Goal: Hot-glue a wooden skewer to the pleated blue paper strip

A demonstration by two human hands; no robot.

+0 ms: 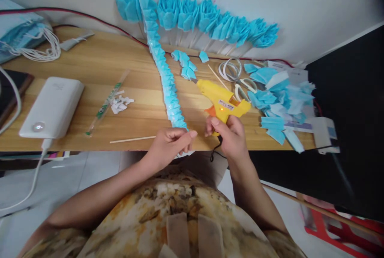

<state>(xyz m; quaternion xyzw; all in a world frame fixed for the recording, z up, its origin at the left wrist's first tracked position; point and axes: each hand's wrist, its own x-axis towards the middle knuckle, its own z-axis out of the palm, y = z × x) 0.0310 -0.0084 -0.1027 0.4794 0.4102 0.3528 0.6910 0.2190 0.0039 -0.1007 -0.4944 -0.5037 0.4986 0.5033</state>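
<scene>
My right hand [232, 135] is wrapped around the handle of a yellow hot glue gun [225, 102]. An orange light glows on its body, and its nozzle points up and left over the table. My left hand [171, 146] is closed at the near end of a long pleated blue strip [166, 72], which runs into its fingers; a white bit shows below them. The strip stretches back to the wall. Near the nozzle lie small folded blue pieces [184, 64]. A thin wooden stick [132, 140] reaches up to my left hand; its far end is hidden.
Several blue flowers on sticks [187, 12] lean against the wall. At right are scissors [244, 88], a tape roll [230, 70] and a heap of blue pieces [277, 90]. A white power bank [52, 106], paper scraps [120, 104] and cord-tied blue sheets [21, 26] lie left.
</scene>
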